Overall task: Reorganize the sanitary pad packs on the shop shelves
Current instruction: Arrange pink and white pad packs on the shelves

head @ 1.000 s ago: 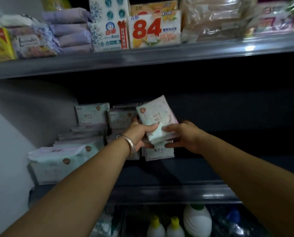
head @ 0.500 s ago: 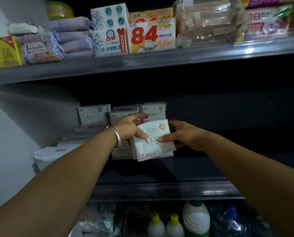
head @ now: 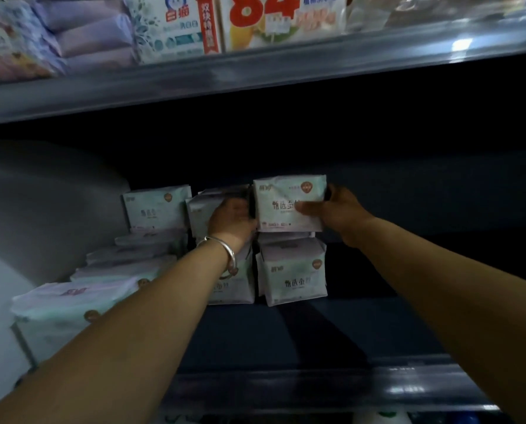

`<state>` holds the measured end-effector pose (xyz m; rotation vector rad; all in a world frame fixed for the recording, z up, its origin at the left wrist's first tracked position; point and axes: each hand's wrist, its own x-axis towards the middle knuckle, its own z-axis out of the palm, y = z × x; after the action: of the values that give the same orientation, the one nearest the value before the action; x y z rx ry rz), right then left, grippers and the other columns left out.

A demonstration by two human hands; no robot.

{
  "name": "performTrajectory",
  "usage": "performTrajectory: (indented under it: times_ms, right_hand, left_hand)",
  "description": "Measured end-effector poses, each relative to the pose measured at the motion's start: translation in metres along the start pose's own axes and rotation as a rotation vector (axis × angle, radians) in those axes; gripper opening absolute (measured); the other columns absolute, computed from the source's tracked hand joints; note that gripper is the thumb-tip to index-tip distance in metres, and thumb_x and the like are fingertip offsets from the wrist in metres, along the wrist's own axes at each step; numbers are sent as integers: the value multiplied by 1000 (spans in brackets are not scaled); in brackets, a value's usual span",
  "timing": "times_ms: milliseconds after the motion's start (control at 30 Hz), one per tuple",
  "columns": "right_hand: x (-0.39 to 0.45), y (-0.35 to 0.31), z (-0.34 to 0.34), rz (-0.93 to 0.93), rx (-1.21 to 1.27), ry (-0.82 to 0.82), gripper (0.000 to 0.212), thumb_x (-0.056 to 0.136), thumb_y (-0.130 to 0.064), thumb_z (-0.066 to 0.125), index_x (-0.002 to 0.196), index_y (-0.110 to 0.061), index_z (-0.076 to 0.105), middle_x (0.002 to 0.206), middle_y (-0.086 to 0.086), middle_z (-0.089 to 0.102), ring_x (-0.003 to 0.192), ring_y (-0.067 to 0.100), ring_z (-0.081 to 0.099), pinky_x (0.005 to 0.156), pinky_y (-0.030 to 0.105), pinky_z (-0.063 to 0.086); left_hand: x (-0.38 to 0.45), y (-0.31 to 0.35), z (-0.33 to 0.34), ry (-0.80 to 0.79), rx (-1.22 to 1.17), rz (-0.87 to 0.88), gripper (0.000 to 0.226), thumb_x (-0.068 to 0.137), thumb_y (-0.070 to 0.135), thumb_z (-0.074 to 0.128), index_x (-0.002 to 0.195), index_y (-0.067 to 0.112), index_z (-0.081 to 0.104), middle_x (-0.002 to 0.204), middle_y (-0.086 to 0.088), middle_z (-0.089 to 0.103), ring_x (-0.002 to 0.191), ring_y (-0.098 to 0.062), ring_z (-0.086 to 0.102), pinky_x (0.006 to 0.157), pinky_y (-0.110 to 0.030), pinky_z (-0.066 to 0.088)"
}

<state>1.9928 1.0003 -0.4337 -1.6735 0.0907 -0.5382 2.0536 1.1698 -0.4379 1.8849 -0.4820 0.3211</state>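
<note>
A pale green-and-white sanitary pad pack stands upright on top of another upright pack deep on the middle shelf. My right hand grips its right edge, thumb across the front. My left hand, with a silver bangle on the wrist, holds its left edge. More packs of the same kind stand behind my left hand and further left. Flat packs lie stacked along the left wall.
The middle shelf's dark floor stretches to the right of the packs, with a metal front lip. The upper shelf rail hangs overhead, carrying soap boxes, a box marked 84 and purple packs.
The pack I held tilted in front of the stack has been turned upright and lifted onto the top of the right-hand pack. The camera has moved closer to the shelf.
</note>
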Motion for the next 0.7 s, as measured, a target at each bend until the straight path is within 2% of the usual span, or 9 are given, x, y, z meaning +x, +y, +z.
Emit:
performTrajectory:
  times_ms: [67,133,233,300,367,467,567,700]
  right_hand:
    - [9,8,2,-30,-16,-27,26,78,-7,73,100,-13,62,112,9,66,97,23,65,83,35,54]
    - [17,14,4,-48,-19,-47,23,79,-4,72,97,-15,62,109,8,66,95,23,65,83,36,54]
    - [29,26,7,-47,-35,-68,21,82,-2,68,99,-13,61,108,8,64,99,24,62,87,39,52]
    - [37,38,10,-38,-147,-43,30,82,-9,69,111,-10,59,116,9,63,107,27,60,95,45,49]
    - [40,47,15,0,-275,-27,42,82,-17,70,121,-11,56,122,10,61,111,28,59,97,46,49]
    - [42,50,23,42,-376,-4,42,84,-21,69,122,-8,56,123,11,61,111,27,59,97,41,49]
    - [43,47,25,87,-452,46,50,84,-31,68,127,-9,52,125,10,58,112,27,58,94,35,49]
    - [42,50,27,161,-434,43,46,86,-36,64,123,-11,57,120,12,63,104,27,63,89,34,52]
  left_hand:
    - [10,-14,6,-16,125,8,25,78,-5,59,102,2,65,105,-10,68,101,-27,64,89,-36,52]
    - [18,-25,10,-28,198,6,22,79,-3,56,93,6,69,99,-9,71,96,-25,66,87,-37,54]
    - [30,-37,15,-42,211,24,20,79,-7,54,81,6,69,100,-18,69,97,-34,65,89,-42,53]
    - [31,-43,16,-36,312,63,18,80,-6,54,81,3,69,98,-17,70,96,-32,65,87,-34,53]
    - [32,-47,17,-34,391,102,14,78,-5,55,75,1,67,93,-17,71,92,-29,66,78,-28,49]
    - [31,-48,17,-35,442,124,11,79,-3,56,75,-1,66,91,-19,69,90,-28,65,73,-24,43]
    - [29,-47,16,-43,444,110,11,81,-2,55,80,-1,66,95,-17,69,94,-27,64,77,-23,43]
    - [22,-43,15,-26,415,99,20,84,-1,51,93,4,68,104,-8,68,102,-21,62,74,-9,35]
